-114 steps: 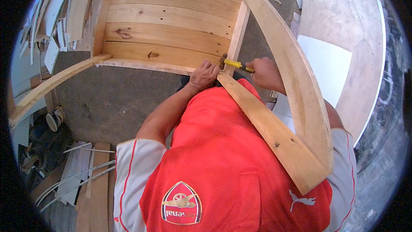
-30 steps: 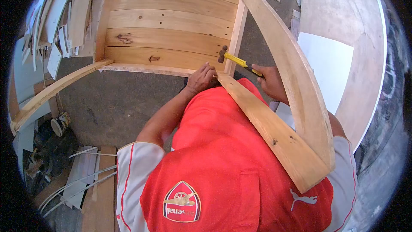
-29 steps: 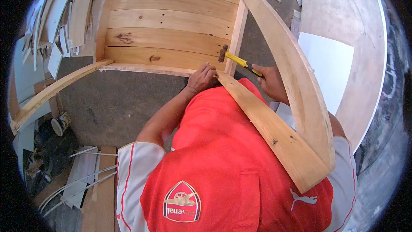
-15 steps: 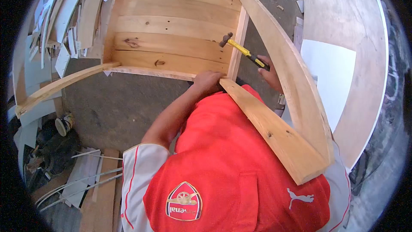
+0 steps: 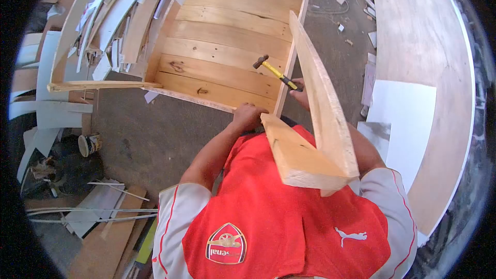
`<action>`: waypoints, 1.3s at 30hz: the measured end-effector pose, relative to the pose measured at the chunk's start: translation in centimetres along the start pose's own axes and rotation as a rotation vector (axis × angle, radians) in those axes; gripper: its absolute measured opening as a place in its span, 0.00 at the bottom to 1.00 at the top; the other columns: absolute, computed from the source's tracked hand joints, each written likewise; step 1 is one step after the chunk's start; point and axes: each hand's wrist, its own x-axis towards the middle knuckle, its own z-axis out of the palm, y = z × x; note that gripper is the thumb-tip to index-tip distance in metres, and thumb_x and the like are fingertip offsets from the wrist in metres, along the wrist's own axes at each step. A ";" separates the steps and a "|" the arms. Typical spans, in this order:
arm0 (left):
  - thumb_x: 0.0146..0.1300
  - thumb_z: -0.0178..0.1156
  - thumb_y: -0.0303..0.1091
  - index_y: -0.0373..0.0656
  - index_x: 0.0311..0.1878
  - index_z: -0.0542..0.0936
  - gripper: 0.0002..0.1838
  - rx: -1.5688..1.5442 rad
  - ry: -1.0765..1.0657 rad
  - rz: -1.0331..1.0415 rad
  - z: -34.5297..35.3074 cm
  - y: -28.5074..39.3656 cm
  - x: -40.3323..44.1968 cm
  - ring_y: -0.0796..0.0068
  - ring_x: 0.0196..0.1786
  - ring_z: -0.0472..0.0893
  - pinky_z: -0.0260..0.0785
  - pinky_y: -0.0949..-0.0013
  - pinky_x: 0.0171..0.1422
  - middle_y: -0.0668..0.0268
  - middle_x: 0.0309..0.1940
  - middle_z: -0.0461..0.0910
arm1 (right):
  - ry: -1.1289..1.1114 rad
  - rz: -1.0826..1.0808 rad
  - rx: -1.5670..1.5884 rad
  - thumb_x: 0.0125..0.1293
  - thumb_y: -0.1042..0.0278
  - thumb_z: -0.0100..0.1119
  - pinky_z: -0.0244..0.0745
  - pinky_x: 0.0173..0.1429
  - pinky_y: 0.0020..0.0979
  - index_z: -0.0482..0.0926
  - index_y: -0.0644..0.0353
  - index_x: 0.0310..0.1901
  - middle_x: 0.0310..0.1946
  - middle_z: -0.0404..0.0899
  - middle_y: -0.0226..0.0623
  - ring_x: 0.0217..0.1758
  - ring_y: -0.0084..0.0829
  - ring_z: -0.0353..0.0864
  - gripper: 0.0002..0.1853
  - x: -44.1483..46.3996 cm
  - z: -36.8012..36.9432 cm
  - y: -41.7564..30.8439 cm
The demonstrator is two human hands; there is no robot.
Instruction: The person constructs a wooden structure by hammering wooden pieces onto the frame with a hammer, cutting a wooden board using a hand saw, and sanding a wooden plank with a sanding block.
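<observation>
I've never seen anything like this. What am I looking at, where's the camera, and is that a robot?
No robot: these are a person's two bare hands. One camera, worn on the head, looks forward and down, so the red shirt is the wearer's own. The right hand holds a hammer, its head over the planked frame. The left hand is at the frame's near edge; whether it grips anything is hidden. Two boards meet at an angle before the shirt. Scraps are piled upper left; a white sheet lies at right.
</observation>
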 end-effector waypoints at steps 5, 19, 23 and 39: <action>0.53 0.68 0.43 0.59 0.48 0.85 0.17 0.021 0.151 0.074 3.4 -1.9 -0.1 0.62 0.49 0.83 0.66 0.53 0.65 0.65 0.36 0.86 | -0.023 0.095 0.105 0.51 0.66 0.70 0.73 0.39 0.39 0.78 0.59 0.53 0.30 0.77 0.42 0.34 0.35 0.79 0.26 2.6 3.3 1.0; 0.49 0.73 0.36 0.36 0.63 0.73 0.37 -0.025 0.706 -0.299 11.2 3.7 -3.6 0.47 0.71 0.66 0.53 0.47 0.77 0.51 0.65 0.72 | 0.139 -0.008 -0.124 0.69 0.50 0.55 0.78 0.41 0.47 0.83 0.63 0.45 0.35 0.84 0.52 0.37 0.52 0.86 0.21 5.7 0.5 0.8; 0.51 0.73 0.36 0.35 0.65 0.71 0.38 -0.220 0.838 -0.460 9.3 9.3 -6.2 0.44 0.70 0.66 0.54 0.46 0.76 0.47 0.65 0.71 | -0.051 0.389 0.576 0.69 0.53 0.55 0.78 0.40 0.39 0.78 0.60 0.53 0.33 0.82 0.36 0.33 0.41 0.83 0.20 5.0 -4.2 -2.3; 0.70 0.55 0.44 0.35 0.68 0.67 0.29 -0.452 1.852 -0.028 -12.4 32.2 -10.2 0.54 0.75 0.64 0.52 0.51 0.78 0.48 0.71 0.66 | 0.002 -0.920 -0.314 0.45 0.59 0.81 0.63 0.74 0.54 0.55 0.51 0.76 0.73 0.60 0.51 0.75 0.55 0.62 0.57 5.8 -12.8 -15.2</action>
